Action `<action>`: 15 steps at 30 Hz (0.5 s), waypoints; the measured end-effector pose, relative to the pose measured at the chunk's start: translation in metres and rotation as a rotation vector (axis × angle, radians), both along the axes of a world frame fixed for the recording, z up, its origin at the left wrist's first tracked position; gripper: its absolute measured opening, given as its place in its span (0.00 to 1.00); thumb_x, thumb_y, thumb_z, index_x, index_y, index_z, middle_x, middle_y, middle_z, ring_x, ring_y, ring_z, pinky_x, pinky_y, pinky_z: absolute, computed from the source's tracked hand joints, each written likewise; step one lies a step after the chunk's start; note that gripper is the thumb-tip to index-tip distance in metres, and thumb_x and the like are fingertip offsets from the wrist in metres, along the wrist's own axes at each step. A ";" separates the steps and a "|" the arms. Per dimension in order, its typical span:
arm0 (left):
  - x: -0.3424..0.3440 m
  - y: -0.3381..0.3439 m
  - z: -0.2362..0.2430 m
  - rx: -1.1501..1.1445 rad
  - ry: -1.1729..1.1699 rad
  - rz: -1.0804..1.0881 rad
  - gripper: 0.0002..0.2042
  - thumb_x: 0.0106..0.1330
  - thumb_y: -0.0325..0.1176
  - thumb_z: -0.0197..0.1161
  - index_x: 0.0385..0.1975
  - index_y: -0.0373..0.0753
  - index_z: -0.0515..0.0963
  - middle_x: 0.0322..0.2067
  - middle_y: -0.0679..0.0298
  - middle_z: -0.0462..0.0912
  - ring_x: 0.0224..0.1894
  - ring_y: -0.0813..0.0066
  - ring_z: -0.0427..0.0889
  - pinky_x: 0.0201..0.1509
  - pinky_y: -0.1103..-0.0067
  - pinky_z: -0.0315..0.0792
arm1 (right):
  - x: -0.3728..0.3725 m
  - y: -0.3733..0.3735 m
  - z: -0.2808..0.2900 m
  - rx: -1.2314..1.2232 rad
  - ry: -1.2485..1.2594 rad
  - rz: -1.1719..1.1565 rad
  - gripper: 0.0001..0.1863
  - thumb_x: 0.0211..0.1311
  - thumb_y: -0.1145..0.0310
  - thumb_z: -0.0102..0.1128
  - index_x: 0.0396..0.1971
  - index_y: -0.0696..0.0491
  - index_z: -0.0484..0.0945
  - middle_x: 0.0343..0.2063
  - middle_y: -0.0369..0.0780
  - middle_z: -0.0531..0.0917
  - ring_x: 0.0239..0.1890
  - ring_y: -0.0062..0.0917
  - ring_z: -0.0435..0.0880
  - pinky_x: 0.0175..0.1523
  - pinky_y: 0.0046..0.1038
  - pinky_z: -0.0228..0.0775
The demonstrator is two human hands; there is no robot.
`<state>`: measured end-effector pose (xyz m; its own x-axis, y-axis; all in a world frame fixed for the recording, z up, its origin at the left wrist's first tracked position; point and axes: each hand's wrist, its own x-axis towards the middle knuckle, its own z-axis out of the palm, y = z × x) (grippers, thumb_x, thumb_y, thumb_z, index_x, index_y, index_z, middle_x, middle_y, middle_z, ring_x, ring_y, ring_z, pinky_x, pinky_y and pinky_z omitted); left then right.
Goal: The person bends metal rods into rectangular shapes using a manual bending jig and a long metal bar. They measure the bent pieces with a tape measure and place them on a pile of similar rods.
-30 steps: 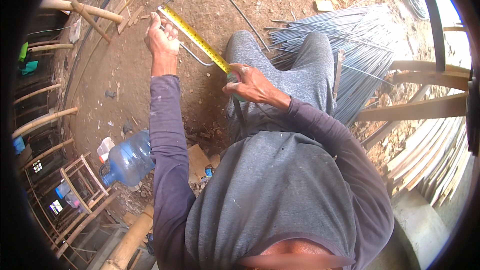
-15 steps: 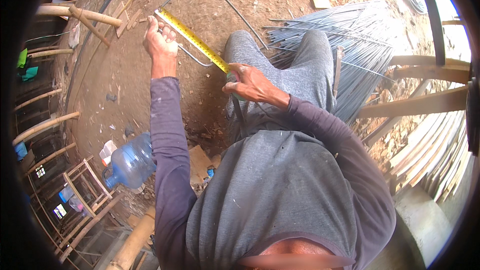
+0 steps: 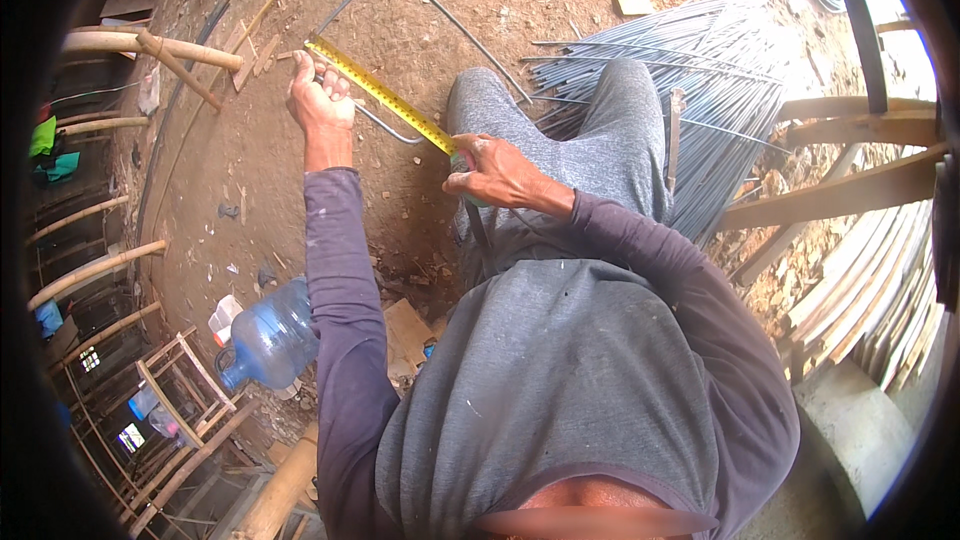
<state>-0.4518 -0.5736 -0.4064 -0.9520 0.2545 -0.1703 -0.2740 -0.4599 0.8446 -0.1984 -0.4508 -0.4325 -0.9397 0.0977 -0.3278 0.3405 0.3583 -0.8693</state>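
A yellow tape measure [image 3: 380, 92] is stretched on a slant between my two hands. My right hand [image 3: 500, 172], just above my left thigh, is closed around the tape's case, most of which the fingers hide. At the tape's far end my left hand [image 3: 322, 112] is palm up, with curled fingers gripping a bent steel rod [image 3: 440, 8]. The tape's tip lies against the rod by my left fingertips. The rod makes an open, roughly rectangular shape beyond the tape, and one end reaches near my left knee. My left fingers hide part of it.
A pile of straight steel rods [image 3: 690, 90] lies under and right of my legs. Left stand a blue water jug [image 3: 268, 335], bamboo poles [image 3: 165, 45] and a small wooden frame [image 3: 185, 390]. Wooden beams [image 3: 835, 198] and stacked slats [image 3: 870, 290] are at the right.
My left hand and the rod's far bend have shifted slightly downward in view, and the tape lies at a slightly flatter slant. Both grips look the same.
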 end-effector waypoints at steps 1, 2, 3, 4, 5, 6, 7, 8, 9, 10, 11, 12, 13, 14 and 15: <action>0.001 0.000 0.000 0.013 -0.007 -0.001 0.12 0.77 0.41 0.55 0.32 0.43 0.69 0.23 0.72 0.66 0.14 0.86 0.59 0.15 0.85 0.55 | 0.000 0.000 0.000 -0.009 0.001 0.001 0.40 0.52 0.53 0.64 0.61 0.65 0.71 0.48 0.60 0.81 0.51 0.51 0.82 0.56 0.42 0.76; 0.001 0.000 0.000 0.004 -0.004 -0.002 0.12 0.77 0.41 0.55 0.32 0.43 0.69 0.22 0.72 0.66 0.14 0.86 0.59 0.15 0.85 0.55 | 0.000 0.000 -0.001 -0.018 0.002 0.001 0.40 0.52 0.53 0.64 0.61 0.65 0.71 0.47 0.59 0.81 0.50 0.51 0.82 0.55 0.42 0.76; 0.002 0.001 -0.001 -0.007 -0.007 0.005 0.12 0.77 0.41 0.55 0.32 0.43 0.69 0.22 0.72 0.65 0.14 0.86 0.59 0.15 0.85 0.55 | 0.000 0.000 -0.001 -0.011 0.010 0.000 0.40 0.52 0.53 0.64 0.61 0.65 0.71 0.47 0.59 0.81 0.50 0.51 0.82 0.55 0.42 0.76; 0.002 0.001 -0.001 -0.015 -0.002 0.011 0.12 0.77 0.41 0.55 0.32 0.43 0.70 0.22 0.72 0.65 0.14 0.86 0.59 0.15 0.85 0.55 | 0.000 -0.001 -0.001 -0.004 0.019 -0.002 0.41 0.51 0.53 0.63 0.61 0.65 0.71 0.47 0.59 0.81 0.50 0.51 0.83 0.55 0.42 0.76; 0.002 0.001 -0.001 -0.027 -0.011 0.026 0.12 0.77 0.41 0.55 0.32 0.43 0.70 0.22 0.72 0.65 0.14 0.86 0.58 0.15 0.85 0.55 | 0.000 -0.001 -0.002 0.006 0.023 -0.001 0.41 0.51 0.53 0.63 0.61 0.65 0.71 0.46 0.59 0.81 0.50 0.51 0.83 0.54 0.42 0.76; 0.001 0.001 -0.001 -0.037 -0.014 0.040 0.12 0.77 0.41 0.55 0.32 0.43 0.70 0.22 0.73 0.65 0.14 0.86 0.58 0.15 0.85 0.55 | 0.000 -0.001 -0.002 0.004 0.030 -0.005 0.41 0.51 0.53 0.63 0.61 0.65 0.71 0.46 0.59 0.81 0.49 0.51 0.83 0.54 0.42 0.76; 0.001 0.002 -0.001 -0.038 -0.010 0.040 0.11 0.77 0.41 0.55 0.32 0.43 0.70 0.22 0.73 0.64 0.14 0.87 0.58 0.15 0.85 0.55 | 0.000 -0.001 -0.003 0.005 0.033 -0.007 0.41 0.51 0.53 0.63 0.61 0.65 0.71 0.46 0.59 0.81 0.49 0.50 0.83 0.54 0.42 0.76; 0.000 0.001 -0.001 -0.033 -0.018 0.045 0.11 0.77 0.41 0.56 0.33 0.43 0.70 0.22 0.73 0.64 0.14 0.87 0.58 0.15 0.85 0.55 | 0.000 -0.001 -0.003 0.013 0.028 -0.007 0.41 0.51 0.53 0.63 0.61 0.65 0.71 0.46 0.59 0.81 0.49 0.50 0.83 0.54 0.42 0.76; -0.001 0.001 0.000 -0.021 -0.019 0.036 0.11 0.77 0.41 0.56 0.33 0.43 0.70 0.22 0.73 0.64 0.14 0.87 0.58 0.15 0.85 0.54 | 0.000 -0.001 -0.003 0.004 0.032 -0.008 0.40 0.52 0.53 0.63 0.61 0.65 0.71 0.47 0.59 0.81 0.49 0.51 0.82 0.54 0.42 0.76; -0.001 0.001 0.000 -0.016 -0.034 0.051 0.11 0.77 0.41 0.56 0.33 0.43 0.70 0.22 0.73 0.64 0.14 0.87 0.58 0.15 0.85 0.54 | 0.000 -0.001 -0.004 0.003 0.027 -0.007 0.40 0.52 0.53 0.64 0.61 0.65 0.71 0.47 0.59 0.81 0.49 0.51 0.82 0.54 0.42 0.76; -0.002 0.001 0.001 -0.011 -0.020 0.032 0.11 0.77 0.41 0.56 0.33 0.43 0.71 0.22 0.73 0.64 0.14 0.87 0.58 0.15 0.85 0.54 | 0.001 -0.001 -0.004 0.002 0.023 -0.004 0.40 0.52 0.53 0.64 0.61 0.64 0.71 0.47 0.59 0.81 0.49 0.51 0.82 0.54 0.42 0.76; -0.001 0.001 0.001 -0.015 -0.019 0.035 0.11 0.77 0.41 0.56 0.33 0.43 0.71 0.22 0.73 0.64 0.14 0.87 0.58 0.15 0.85 0.54 | 0.001 -0.001 -0.005 0.006 0.037 -0.008 0.40 0.52 0.53 0.64 0.61 0.64 0.71 0.47 0.59 0.81 0.49 0.51 0.82 0.54 0.42 0.76; -0.001 0.001 0.002 -0.016 -0.017 0.041 0.11 0.77 0.41 0.56 0.33 0.43 0.71 0.22 0.73 0.63 0.14 0.87 0.57 0.15 0.85 0.54 | 0.001 -0.001 -0.007 0.012 0.051 -0.012 0.39 0.53 0.53 0.64 0.61 0.64 0.71 0.47 0.59 0.81 0.50 0.51 0.82 0.54 0.42 0.76; 0.000 0.001 0.002 -0.031 -0.023 0.050 0.11 0.77 0.41 0.56 0.33 0.43 0.71 0.22 0.73 0.63 0.14 0.87 0.57 0.15 0.85 0.54 | 0.001 -0.001 -0.008 0.021 0.066 -0.009 0.39 0.53 0.53 0.64 0.61 0.64 0.72 0.47 0.59 0.81 0.50 0.51 0.82 0.54 0.42 0.76; 0.002 0.002 0.003 -0.042 -0.028 0.061 0.11 0.77 0.41 0.55 0.33 0.43 0.71 0.22 0.73 0.64 0.14 0.87 0.57 0.15 0.85 0.54 | 0.002 -0.002 -0.010 0.008 0.049 -0.009 0.39 0.53 0.53 0.64 0.61 0.64 0.72 0.47 0.59 0.81 0.50 0.51 0.82 0.54 0.42 0.75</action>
<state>-0.4502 -0.5719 -0.4030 -0.9602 0.1882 -0.2062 -0.2702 -0.4410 0.8558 -0.1967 -0.4525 -0.4424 -0.9536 0.1091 -0.2805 0.3010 0.3622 -0.8822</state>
